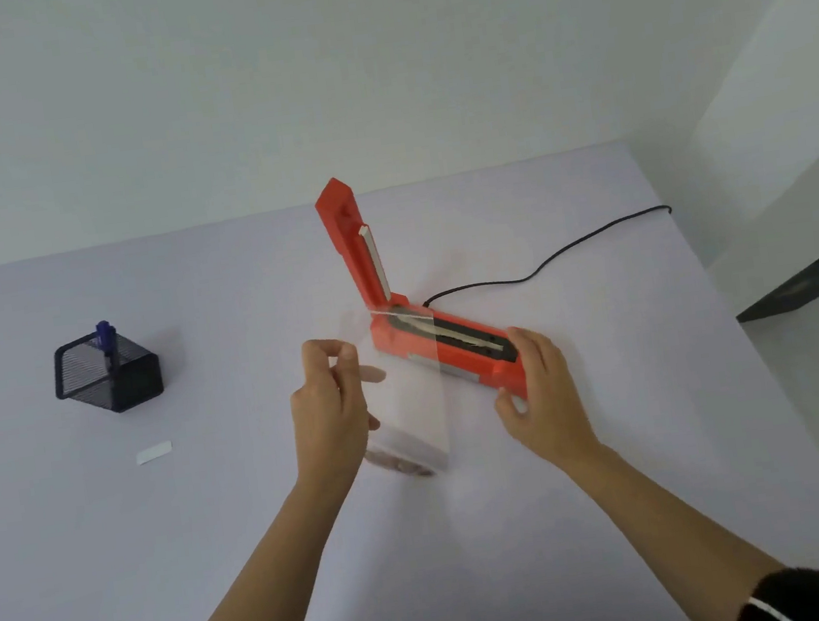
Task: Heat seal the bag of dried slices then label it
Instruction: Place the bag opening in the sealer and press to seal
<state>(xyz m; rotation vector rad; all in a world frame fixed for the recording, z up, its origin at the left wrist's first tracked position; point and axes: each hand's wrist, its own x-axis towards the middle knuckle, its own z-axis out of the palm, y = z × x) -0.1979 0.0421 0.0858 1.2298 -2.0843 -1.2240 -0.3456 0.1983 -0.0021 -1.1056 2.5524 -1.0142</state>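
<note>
1. The pale lilac table (168,546) carries everything. The work sits at its middle, and the labelling things are well apart on the left.
2. The red heat sealer (470,362) lies there with its sealing arm (351,250) swung up, nearly upright, so the heating strip on the base is bare. By my reading the sealing step is only being set up, and nothing is clamped yet.
3. The clear bag (416,402) hangs upright in the air just in front of the sealer. Its top edge crosses the hinge end of the base. Whether the film touches the strip, I cannot tell.
4. The left hand (329,408) pinches the bag by its left edge near the top, thumb against fingertips.
5. The right hand (540,387) grasps the near end of the sealer's base, fingers over the top and thumb at the side, apparently to steady it.
6. The black mesh pen holder (108,373) stands far left.
7. The power cord (546,262) trails from the sealer's back toward the table's right edge.
8. The dried slices (397,461) sit low in the bag, away from its mouth.
9. A white label (154,452) lies flat near the holder and is not yet used.
10. A blue marker (105,333) stands in the holder.
11. The next move calls for laying the bag's mouth flat and unwrinkled across the strip, with the slices kept clear, then bringing the arm down. Labelling comes after.
</note>
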